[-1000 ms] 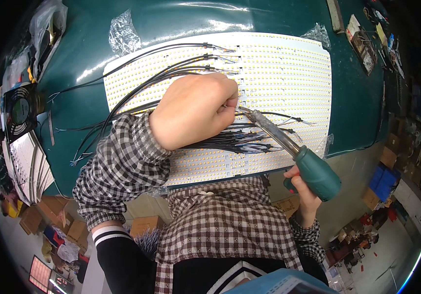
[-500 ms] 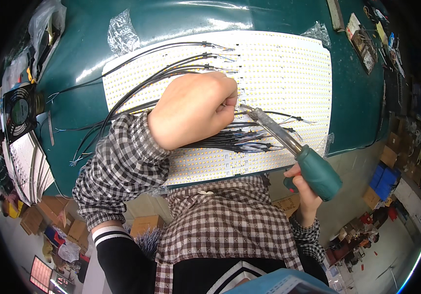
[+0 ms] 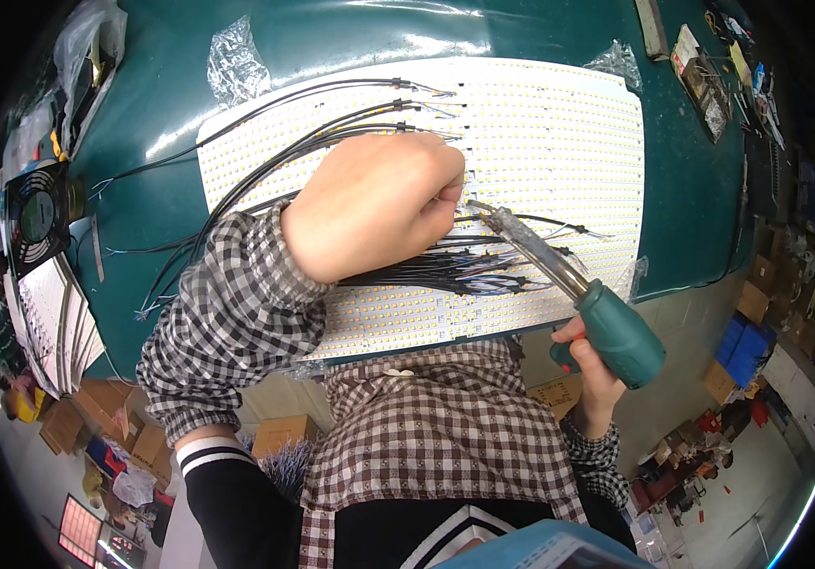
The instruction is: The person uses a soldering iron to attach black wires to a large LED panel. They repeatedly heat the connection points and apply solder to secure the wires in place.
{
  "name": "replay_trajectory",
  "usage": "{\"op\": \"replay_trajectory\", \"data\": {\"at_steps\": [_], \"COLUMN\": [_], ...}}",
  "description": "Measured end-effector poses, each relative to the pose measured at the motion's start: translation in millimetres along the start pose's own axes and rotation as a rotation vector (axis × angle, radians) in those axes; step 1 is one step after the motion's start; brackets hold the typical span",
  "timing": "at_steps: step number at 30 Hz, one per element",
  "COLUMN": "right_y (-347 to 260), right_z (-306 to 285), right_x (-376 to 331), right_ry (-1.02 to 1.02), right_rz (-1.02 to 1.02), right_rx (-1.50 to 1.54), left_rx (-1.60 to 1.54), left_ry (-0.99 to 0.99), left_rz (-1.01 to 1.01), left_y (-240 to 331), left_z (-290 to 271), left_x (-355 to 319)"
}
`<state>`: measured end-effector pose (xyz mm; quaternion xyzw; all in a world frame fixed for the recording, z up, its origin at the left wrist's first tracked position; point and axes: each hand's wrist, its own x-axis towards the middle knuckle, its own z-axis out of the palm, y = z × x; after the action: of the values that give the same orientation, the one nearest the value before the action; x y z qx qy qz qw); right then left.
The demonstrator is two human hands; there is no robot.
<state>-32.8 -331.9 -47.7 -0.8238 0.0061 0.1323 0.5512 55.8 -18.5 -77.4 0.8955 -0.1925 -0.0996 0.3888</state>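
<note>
Left hand curled, grip hidden; right hand around soldering gun; cardboard box, contents unclear.

the soldering iron has shifted slightly right.

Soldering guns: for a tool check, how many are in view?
1: green-handled soldering gun, held in the right hand, tip beside the left hand; others may be hidden.
</note>
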Motion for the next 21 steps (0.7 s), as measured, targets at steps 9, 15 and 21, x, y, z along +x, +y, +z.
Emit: {"op": "replay_trajectory", "data": {"at_steps": [9,15,21], "right_y": [5.3,3.1,-0.6], "right_z": [-6.1,-5.0,-1.6], "right_x": [0.0,0.2,-0.7], "right_ry": [-0.046,-0.04,-0.013], "right_rz": [-0.039,-0.031,0.044], "right_rx": [-0.042,-0.04,0.005], "left_rx": [-0.019,-0.032,0.001], "left_ry": [-0.037,-0.056,-0.061], "left_rz": [0.116,0.119,0.109], "left_y": [-9.3,-10.2,-8.1], "left_z": [-5.2,-5.9,-5.6], "left_x": [6.2,7.5,9.2]}}
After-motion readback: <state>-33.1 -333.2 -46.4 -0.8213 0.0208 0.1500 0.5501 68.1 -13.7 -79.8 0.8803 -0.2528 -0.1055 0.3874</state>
